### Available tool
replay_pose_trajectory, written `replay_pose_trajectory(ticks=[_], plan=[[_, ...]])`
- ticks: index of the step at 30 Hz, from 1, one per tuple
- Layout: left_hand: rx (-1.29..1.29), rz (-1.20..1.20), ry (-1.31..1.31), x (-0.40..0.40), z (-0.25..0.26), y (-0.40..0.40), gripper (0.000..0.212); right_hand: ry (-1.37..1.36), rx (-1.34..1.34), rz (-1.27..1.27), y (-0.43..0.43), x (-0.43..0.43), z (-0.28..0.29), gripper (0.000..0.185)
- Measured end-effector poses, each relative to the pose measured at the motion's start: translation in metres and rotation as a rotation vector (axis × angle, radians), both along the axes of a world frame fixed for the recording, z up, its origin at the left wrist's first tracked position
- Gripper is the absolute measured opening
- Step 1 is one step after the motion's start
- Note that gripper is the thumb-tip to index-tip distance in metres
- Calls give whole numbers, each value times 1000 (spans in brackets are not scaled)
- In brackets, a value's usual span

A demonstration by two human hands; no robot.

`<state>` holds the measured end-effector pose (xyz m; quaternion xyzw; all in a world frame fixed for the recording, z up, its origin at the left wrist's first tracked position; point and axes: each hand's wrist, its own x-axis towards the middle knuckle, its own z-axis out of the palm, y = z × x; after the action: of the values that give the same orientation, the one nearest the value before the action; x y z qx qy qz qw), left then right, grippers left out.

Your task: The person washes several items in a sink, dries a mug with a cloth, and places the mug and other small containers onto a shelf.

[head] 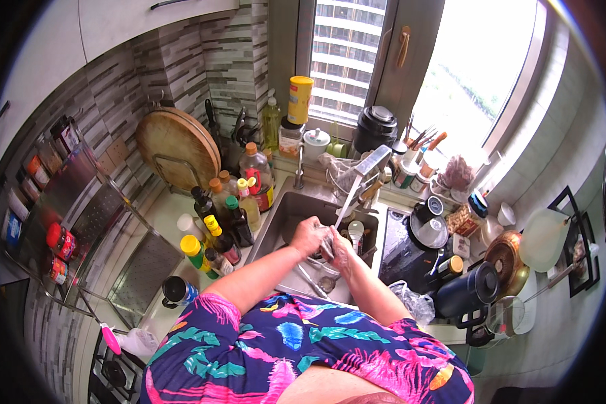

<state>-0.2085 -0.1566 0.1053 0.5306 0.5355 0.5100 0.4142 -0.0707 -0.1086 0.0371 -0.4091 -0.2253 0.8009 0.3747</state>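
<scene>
My left hand (310, 237) and my right hand (342, 248) meet over the steel sink (271, 227). Both are closed around a small dark grey wet thing (326, 247), mostly hidden by the fingers; I cannot tell what it is. A stream of water (349, 200) runs from the flat-spouted faucet (373, 160) down onto my hands. Below them, a ladle-like metal utensil (327, 284) lies in the sink beside a long handle (310, 281). A white-headed utensil (355, 230) rests at the right of the basin.
Sauce bottles (240, 222) crowd the counter left of the sink. Round wooden cutting boards (177, 146) lean on the tiled wall. To the right stand a dark blue thermal jug (467, 290) and a jar of nuts (464, 217). A gas stove (113, 373) is at lower left.
</scene>
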Motion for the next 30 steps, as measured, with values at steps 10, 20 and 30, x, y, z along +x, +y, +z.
replay_pose_trajectory(ticks=[10,20,30], plan=[[379,129,609,-3,-3,13,29,67,5,-102,-5,-40,10,33],[241,207,604,-10,-36,17,46,-12,6,-72,-12,-50,20,35],[-71,239,94,-26,-20,22,45,296,56,182,-23,-9,1,42]])
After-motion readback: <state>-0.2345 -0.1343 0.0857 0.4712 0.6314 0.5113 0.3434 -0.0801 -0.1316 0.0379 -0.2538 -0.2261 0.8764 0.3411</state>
